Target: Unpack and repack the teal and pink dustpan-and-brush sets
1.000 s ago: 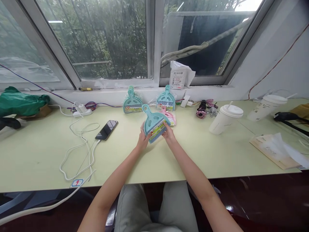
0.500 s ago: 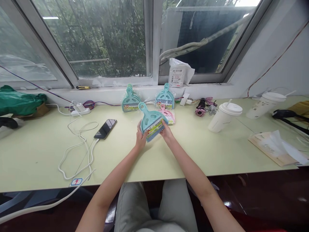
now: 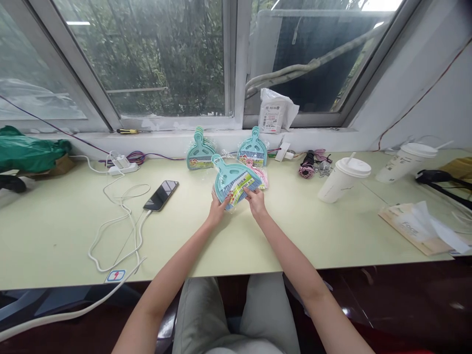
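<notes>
Between my two hands, above the table, I hold a teal dustpan and brush set (image 3: 233, 177) with blue bristles and a yellow-green label. My left hand (image 3: 218, 205) grips its lower left edge. On the lower right, my right hand (image 3: 255, 200) pinches the edge near the bristles. The set is tilted, its handle pointing to the upper left. Behind it a pink dustpan set (image 3: 262, 176) is partly hidden. Against the wall lean a stack of teal dustpan sets (image 3: 200, 150) on the left and another teal stack (image 3: 252, 147) on the right, in clear wrapping.
A phone (image 3: 161, 195) with white cables (image 3: 127, 216) lies to the left, near a power strip (image 3: 123, 168). Rightward stand a lidded cup (image 3: 341, 179), a second cup (image 3: 404, 160) and a tissue pack (image 3: 420, 228). A wrapped package (image 3: 272, 115) sits on the sill.
The dustpan set in my hands has turned, showing its label and bristles more from the front. My right hand has shifted from the right edge to the lower front edge.
</notes>
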A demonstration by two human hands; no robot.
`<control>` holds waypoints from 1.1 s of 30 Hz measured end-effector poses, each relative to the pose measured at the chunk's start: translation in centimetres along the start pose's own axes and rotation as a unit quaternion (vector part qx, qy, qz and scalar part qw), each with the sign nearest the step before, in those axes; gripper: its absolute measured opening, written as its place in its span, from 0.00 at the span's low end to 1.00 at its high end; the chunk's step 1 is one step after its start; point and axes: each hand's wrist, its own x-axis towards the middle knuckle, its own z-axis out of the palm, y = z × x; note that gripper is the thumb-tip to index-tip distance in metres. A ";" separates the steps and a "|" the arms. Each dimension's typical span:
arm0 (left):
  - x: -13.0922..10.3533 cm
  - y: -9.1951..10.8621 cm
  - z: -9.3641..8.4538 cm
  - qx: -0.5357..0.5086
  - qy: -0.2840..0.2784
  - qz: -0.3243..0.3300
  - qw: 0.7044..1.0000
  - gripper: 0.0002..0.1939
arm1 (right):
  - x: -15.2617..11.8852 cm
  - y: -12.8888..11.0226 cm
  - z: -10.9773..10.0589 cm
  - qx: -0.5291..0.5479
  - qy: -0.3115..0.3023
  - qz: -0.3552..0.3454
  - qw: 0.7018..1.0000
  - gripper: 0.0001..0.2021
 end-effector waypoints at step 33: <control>-0.8 4.0 -1.7 0.356 0.056 0.225 0.905 0.20 | -1.3 1.4 0.7 0.007 0.028 0.036 0.999 0.14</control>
